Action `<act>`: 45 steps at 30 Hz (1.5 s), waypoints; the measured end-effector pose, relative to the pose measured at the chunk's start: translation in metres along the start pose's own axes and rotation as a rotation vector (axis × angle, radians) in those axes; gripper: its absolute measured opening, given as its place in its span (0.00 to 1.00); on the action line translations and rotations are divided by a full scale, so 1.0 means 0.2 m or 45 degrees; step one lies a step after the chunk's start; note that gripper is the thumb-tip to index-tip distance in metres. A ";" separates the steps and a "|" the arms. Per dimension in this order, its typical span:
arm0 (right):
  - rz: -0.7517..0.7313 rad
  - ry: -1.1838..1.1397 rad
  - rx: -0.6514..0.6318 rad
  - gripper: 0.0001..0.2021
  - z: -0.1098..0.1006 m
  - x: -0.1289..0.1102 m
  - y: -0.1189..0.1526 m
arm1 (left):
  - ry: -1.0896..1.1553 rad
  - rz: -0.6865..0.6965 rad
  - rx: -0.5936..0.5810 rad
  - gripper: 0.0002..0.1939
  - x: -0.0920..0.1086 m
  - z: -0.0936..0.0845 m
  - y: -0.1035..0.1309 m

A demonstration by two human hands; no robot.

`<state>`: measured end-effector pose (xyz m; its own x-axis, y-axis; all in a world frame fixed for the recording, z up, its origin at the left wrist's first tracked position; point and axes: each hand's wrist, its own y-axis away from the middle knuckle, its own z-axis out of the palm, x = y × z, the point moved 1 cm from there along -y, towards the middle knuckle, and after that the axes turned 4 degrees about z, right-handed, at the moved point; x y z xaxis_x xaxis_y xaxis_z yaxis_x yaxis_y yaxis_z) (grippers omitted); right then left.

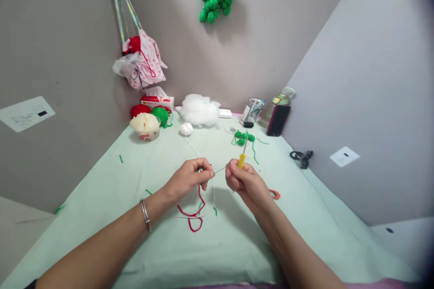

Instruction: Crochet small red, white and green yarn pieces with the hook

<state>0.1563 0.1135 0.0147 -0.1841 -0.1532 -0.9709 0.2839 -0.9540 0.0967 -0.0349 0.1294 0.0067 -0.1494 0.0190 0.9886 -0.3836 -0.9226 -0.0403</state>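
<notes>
- While the pale green surface (156,253) spreads across the lower frame, the work is held above it, near the centre, between two facing hands.
- Left hand (191,174), just left of centre: thumb and forefinger pressed together, pointing toward the right of the frame.
- Right hand (246,179), right of centre: fingers curled in, thumb against forefinger, turned toward the left hand across a narrow gap.
- Red yarn (204,203), trailing from beneath the left hand into loops in the lower centre, apart from the right hand.
- Yellow-handled tool (242,160), lodged in the right grip: its long axis is nearly upright in the frame, the thin shaft pointing up and leaning slightly right. The tip is too small to read.
- Green strand (220,170), pinched at both ends: it runs straight between the two grips, rising a little toward the right, at a broad angle to the tool.
- Small knitted piece (200,170), mostly hidden, pinched in the left grip near the centre. From the right grip it lies to the left, about level. The left hand is nearer, touching it; the right does not touch it. Where strand and piece join is covered by fingertips.
</notes>
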 end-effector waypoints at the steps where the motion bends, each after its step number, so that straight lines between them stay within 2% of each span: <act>1: 0.006 -0.041 0.014 0.21 -0.01 0.00 -0.01 | 0.039 -0.031 -0.011 0.11 -0.02 0.00 0.00; 6: 0.048 -0.179 0.047 0.22 -0.05 0.02 -0.04 | 0.258 -0.166 -0.030 0.15 -0.06 -0.01 0.00; 11: 0.058 -0.250 0.101 0.21 -0.08 0.04 -0.05 | 0.434 -0.159 -0.001 0.17 -0.08 -0.03 -0.01; 16: 0.037 -0.289 0.156 0.19 -0.12 0.05 -0.07 | 0.481 -0.150 0.004 0.16 -0.09 -0.05 0.00; 26: -0.076 -0.290 0.272 0.22 -0.25 0.09 -0.12 | 0.432 -0.095 0.063 0.16 -0.15 -0.03 -0.03; 30: -0.044 -0.244 0.269 0.22 -0.28 0.08 -0.12 | 0.402 -0.054 0.111 0.15 -0.14 -0.07 -0.04; 35: -0.018 -0.166 0.302 0.24 -0.25 0.07 -0.13 | 0.293 -0.011 0.179 0.16 -0.11 -0.15 -0.03; 40: -0.083 -0.124 0.424 0.25 -0.25 0.07 -0.15 | 0.175 0.037 0.269 0.17 -0.09 -0.19 -0.04; 45: -0.219 -0.153 0.635 0.25 -0.33 0.03 -0.14 | -0.006 0.057 0.371 0.16 -0.10 -0.23 -0.05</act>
<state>0.2095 0.1561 -0.0074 -0.3030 0.0156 -0.9529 -0.2355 -0.9701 0.0590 -0.0696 0.1568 -0.0186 -0.1554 -0.0254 0.9875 -0.0984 -0.9943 -0.0410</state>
